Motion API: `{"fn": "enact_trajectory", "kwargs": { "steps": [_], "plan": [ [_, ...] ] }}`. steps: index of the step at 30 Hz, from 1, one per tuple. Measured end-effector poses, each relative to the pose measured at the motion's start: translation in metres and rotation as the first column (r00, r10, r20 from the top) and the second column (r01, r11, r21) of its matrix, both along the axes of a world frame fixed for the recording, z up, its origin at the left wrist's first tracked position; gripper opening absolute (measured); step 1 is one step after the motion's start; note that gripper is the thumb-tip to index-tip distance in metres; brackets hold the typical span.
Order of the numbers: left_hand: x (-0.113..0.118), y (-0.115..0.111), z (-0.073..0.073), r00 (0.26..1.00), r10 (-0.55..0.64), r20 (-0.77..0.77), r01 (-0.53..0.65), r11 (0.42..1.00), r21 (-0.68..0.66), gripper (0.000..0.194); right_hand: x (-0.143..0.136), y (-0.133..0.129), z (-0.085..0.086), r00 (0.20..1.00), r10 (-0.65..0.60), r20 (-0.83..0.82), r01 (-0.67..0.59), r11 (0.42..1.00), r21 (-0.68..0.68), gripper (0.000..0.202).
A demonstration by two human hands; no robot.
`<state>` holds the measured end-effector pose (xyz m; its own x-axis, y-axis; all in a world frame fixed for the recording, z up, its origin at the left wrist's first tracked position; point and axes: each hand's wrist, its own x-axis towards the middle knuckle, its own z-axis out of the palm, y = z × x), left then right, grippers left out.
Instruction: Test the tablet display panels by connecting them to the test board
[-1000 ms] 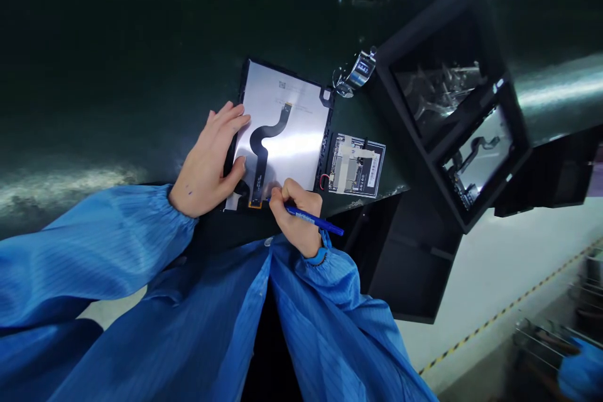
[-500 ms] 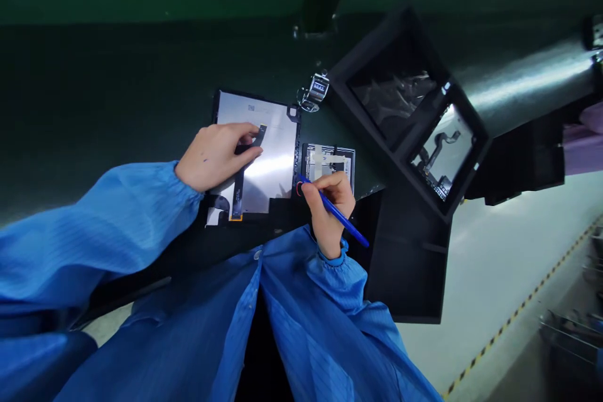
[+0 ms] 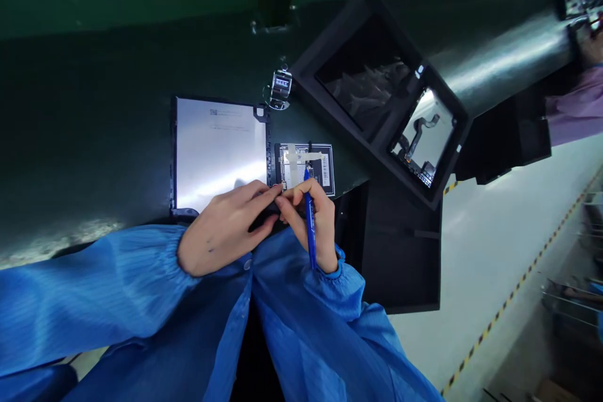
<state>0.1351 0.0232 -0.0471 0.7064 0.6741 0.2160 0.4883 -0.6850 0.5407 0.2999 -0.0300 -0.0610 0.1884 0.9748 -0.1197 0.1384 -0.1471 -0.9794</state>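
A silver display panel [image 3: 219, 151] with a dark frame lies on the dark green bench. To its right is a small circuit board [image 3: 292, 166] with pale tape strips across it. My left hand [image 3: 230, 226] reaches over the panel's lower right corner, fingers closed near the board's lower left edge; what they hold is hidden. My right hand [image 3: 311, 217] meets those fingertips and holds a blue pen-like tool [image 3: 310, 226], its tip up toward the board. The black ribbon cable is mostly hidden by the hands.
A metal tally counter [image 3: 281, 85] stands above the board. At the right, a black foam tray [image 3: 381, 138] holds clear film and another panel [image 3: 424, 138]. A black box [image 3: 402, 264] sits below it. Another person's purple sleeve [image 3: 575, 110] shows at far right.
My left hand has moved down and right from the panel's middle to meet my right hand. The blue tool now stands more upright. The view has shifted, so the bench items appear further left.
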Motion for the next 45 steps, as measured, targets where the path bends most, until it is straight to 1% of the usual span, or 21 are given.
{"fn": "enact_trajectory", "kwargs": {
  "steps": [1, 2, 3, 5, 7, 9, 12, 13, 16, 20, 26, 31, 38, 45],
  "plan": [
    [-0.001, 0.004, 0.003, 0.998, 0.023, 0.051, -0.018, 0.996, -0.084, 0.034, 0.002, 0.003, 0.000, 1.000, 0.006, 0.003, -0.007, 1.000, 0.013, 0.032],
    [-0.001, 0.008, 0.006, 0.995, 0.050, 0.089, -0.038, 0.990, -0.136, 0.032, 0.004, 0.006, 0.000, 1.000, 0.017, 0.010, -0.018, 0.999, 0.026, 0.032],
    [-0.001, 0.012, 0.009, 0.991, 0.074, 0.113, -0.056, 0.986, -0.156, 0.029, 0.005, 0.010, 0.000, 0.999, 0.032, 0.017, -0.033, 0.999, 0.038, 0.031],
    [-0.001, 0.019, 0.011, 0.986, 0.118, 0.114, -0.103, 0.986, -0.131, 0.023, 0.007, 0.018, -0.002, 0.998, 0.067, 0.015, -0.068, 0.996, 0.051, 0.030],
    [0.001, 0.025, 0.009, 0.986, 0.147, 0.076, -0.140, 0.986, -0.088, 0.021, 0.010, 0.028, -0.006, 0.997, 0.075, 0.002, -0.075, 0.995, 0.067, 0.028],
    [0.003, 0.032, 0.003, 0.987, 0.154, 0.036, -0.153, 0.987, -0.040, 0.022, 0.014, 0.039, -0.014, 1.000, 0.016, 0.026, -0.018, 0.995, 0.102, 0.026],
    [0.008, 0.042, -0.010, 0.989, 0.138, -0.049, -0.136, 0.990, 0.035, 0.024, 0.023, 0.053, -0.031, 0.976, -0.155, 0.154, 0.129, 0.978, 0.164, 0.024],
    [0.010, 0.044, -0.015, 0.987, 0.135, -0.081, -0.131, 0.990, 0.055, 0.024, 0.025, 0.057, -0.035, 0.965, -0.189, 0.182, 0.158, 0.973, 0.170, 0.023],
    [0.015, 0.049, -0.027, 0.979, 0.135, -0.149, -0.123, 0.988, 0.091, 0.024, 0.031, 0.061, -0.043, 0.961, -0.193, 0.197, 0.165, 0.975, 0.150, 0.022],
    [0.018, 0.050, -0.034, 0.976, 0.141, -0.164, -0.127, 0.988, 0.091, 0.024, 0.030, 0.060, -0.042, 0.957, -0.186, 0.224, 0.156, 0.977, 0.144, 0.022],
    [0.019, 0.049, -0.035, 0.982, 0.141, -0.129, -0.132, 0.988, 0.075, 0.022, 0.031, 0.059, -0.041, 0.956, -0.164, 0.242, 0.131, 0.980, 0.148, 0.021],
    [0.019, 0.049, -0.039, 0.988, 0.121, -0.096, -0.110, 0.987, 0.115, 0.022, 0.031, 0.059, -0.040, 0.951, -0.167, 0.261, 0.131, 0.980, 0.150, 0.021],
    [0.018, 0.049, -0.039, 0.989, 0.117, -0.090, -0.108, 0.989, 0.102, 0.022, 0.031, 0.059, -0.041, 0.958, -0.162, 0.236, 0.125, 0.978, 0.166, 0.021],
    [0.018, 0.050, -0.041, 0.993, 0.096, -0.069, -0.082, 0.980, 0.183, 0.021, 0.030, 0.059, -0.039, 0.963, -0.148, 0.225, 0.113, 0.980, 0.162, 0.020]
  ]
}}
